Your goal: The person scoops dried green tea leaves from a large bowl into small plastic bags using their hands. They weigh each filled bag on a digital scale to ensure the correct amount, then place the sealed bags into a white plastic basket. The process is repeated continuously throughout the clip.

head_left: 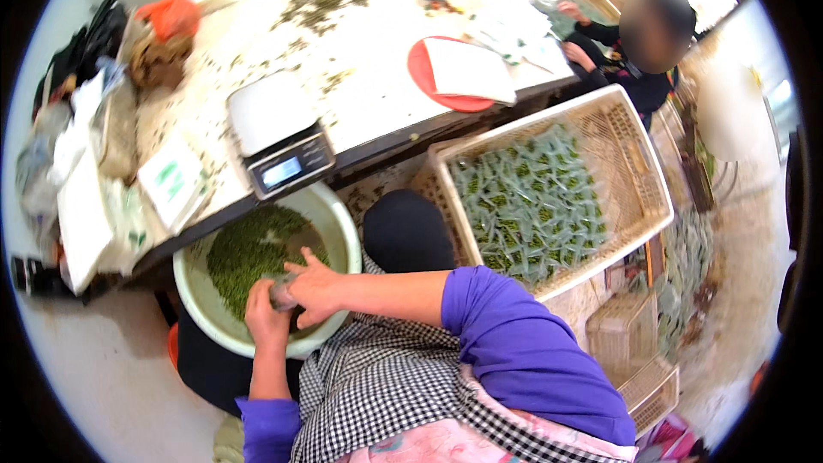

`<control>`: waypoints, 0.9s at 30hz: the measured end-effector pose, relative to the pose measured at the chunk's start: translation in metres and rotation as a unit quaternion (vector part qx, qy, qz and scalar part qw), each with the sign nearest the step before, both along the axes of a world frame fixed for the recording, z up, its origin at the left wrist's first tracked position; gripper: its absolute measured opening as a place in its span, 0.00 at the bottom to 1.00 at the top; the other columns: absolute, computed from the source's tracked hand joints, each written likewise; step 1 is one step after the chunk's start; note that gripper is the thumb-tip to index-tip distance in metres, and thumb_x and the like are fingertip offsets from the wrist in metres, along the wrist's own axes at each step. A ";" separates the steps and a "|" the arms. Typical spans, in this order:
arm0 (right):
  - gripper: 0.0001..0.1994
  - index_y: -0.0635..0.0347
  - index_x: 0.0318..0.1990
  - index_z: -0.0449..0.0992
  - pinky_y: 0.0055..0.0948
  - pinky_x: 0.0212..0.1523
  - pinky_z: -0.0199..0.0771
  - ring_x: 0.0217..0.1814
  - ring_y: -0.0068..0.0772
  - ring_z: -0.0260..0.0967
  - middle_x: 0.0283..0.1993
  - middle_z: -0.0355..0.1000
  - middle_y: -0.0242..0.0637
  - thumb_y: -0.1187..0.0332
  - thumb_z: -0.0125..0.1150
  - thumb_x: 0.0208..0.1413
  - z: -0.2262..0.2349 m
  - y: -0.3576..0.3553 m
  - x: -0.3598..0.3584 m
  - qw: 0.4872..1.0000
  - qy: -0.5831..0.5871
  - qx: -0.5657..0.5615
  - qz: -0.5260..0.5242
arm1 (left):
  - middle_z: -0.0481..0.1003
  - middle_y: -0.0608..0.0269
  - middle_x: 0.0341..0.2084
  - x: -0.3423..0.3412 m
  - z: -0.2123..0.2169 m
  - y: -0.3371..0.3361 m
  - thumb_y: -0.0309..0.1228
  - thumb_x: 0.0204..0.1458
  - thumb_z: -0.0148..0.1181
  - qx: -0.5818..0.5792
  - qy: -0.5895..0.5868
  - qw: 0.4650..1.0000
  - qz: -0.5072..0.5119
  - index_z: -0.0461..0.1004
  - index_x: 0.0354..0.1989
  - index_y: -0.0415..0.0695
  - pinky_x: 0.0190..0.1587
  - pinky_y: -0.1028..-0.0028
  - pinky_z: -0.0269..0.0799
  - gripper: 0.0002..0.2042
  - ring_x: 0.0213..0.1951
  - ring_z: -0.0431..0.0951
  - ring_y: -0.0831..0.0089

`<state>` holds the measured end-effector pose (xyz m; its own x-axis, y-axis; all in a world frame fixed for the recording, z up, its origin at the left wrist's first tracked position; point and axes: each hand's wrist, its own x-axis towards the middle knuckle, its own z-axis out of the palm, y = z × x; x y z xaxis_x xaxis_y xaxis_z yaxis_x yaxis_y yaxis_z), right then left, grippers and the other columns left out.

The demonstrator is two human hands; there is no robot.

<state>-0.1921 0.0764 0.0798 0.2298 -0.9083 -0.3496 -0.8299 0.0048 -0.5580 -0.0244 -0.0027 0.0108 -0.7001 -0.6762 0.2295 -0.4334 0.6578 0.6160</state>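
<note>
Over a large pale green basin (353,249) of loose small green leaves (249,249), my two hands meet around a small clear plastic bag (281,293). My left hand (264,313) pinches the bag from the left. From the right, my right hand (315,285) reaches over it, some fingers spread and others against the bag. The bag's contents are hidden by my fingers. Just beyond the basin, a digital scale (291,159) with a lit screen and a pale tray on top sits at the table edge.
Right of my knee stands a cream plastic crate (634,146) with many filled clear bags (531,206). On the white table (377,77) are scattered leaves, a red plate (420,69) and stacked white bags (176,176). A co-worker (643,43) sits at the far right.
</note>
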 end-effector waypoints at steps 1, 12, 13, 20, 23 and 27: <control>0.26 0.50 0.53 0.74 0.71 0.69 0.34 0.74 0.56 0.48 0.56 0.73 0.42 0.52 0.66 0.46 0.012 0.005 -0.010 1.000 -0.001 -0.014 -0.009 | 0.75 0.47 0.44 -0.008 0.011 0.001 0.22 0.35 0.69 0.034 -0.017 0.999 0.016 0.71 0.45 0.38 0.48 0.58 0.73 0.24 0.47 0.76 0.48; 0.05 0.44 0.34 0.79 0.45 0.54 0.65 0.46 0.33 0.73 0.38 0.77 0.28 0.67 0.62 0.50 0.028 0.171 -0.163 0.871 0.106 -0.362 -0.314 | 0.73 0.52 0.51 -0.124 0.070 0.059 0.14 0.42 0.63 0.181 0.040 0.971 -0.152 0.66 0.58 0.40 0.49 0.68 0.75 0.30 0.52 0.75 0.61; 0.04 0.46 0.34 0.80 0.41 0.51 0.68 0.45 0.33 0.74 0.38 0.78 0.30 0.69 0.61 0.51 0.043 0.198 -0.194 0.840 0.173 -0.371 -0.356 | 0.73 0.52 0.51 -0.127 0.063 0.054 0.14 0.43 0.62 0.172 0.032 0.974 -0.145 0.66 0.58 0.40 0.49 0.68 0.75 0.30 0.53 0.75 0.61; 0.06 0.46 0.37 0.82 0.46 0.48 0.64 0.42 0.37 0.74 0.38 0.78 0.34 0.68 0.59 0.55 0.082 0.396 -0.403 0.539 0.564 -0.163 -0.604 | 0.74 0.51 0.51 -0.124 0.028 0.042 0.13 0.47 0.57 0.179 -0.035 0.975 -0.124 0.65 0.59 0.41 0.53 0.67 0.72 0.27 0.52 0.76 0.61; 0.09 0.50 0.35 0.83 0.49 0.55 0.62 0.42 0.44 0.75 0.36 0.78 0.44 0.68 0.55 0.55 0.075 0.419 -0.465 0.526 0.538 -0.057 -0.656 | 0.74 0.52 0.49 -0.126 0.022 0.045 0.12 0.49 0.54 0.181 -0.069 0.973 -0.123 0.65 0.59 0.42 0.52 0.67 0.73 0.26 0.51 0.76 0.64; 0.12 0.54 0.36 0.83 0.50 0.57 0.65 0.43 0.52 0.75 0.36 0.77 0.52 0.67 0.51 0.54 0.045 0.404 -0.506 0.596 0.495 0.067 -0.629 | 0.75 0.51 0.48 -0.130 0.018 0.049 0.14 0.48 0.57 0.191 -0.074 0.972 -0.112 0.66 0.57 0.39 0.51 0.68 0.73 0.24 0.50 0.78 0.62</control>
<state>-0.6979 0.4806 0.1244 -0.9820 -0.0934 0.1640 -0.0449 0.9596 0.2778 -0.1547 0.0462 0.0285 -0.8456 -0.5196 -0.1223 -0.4082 0.4819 0.7754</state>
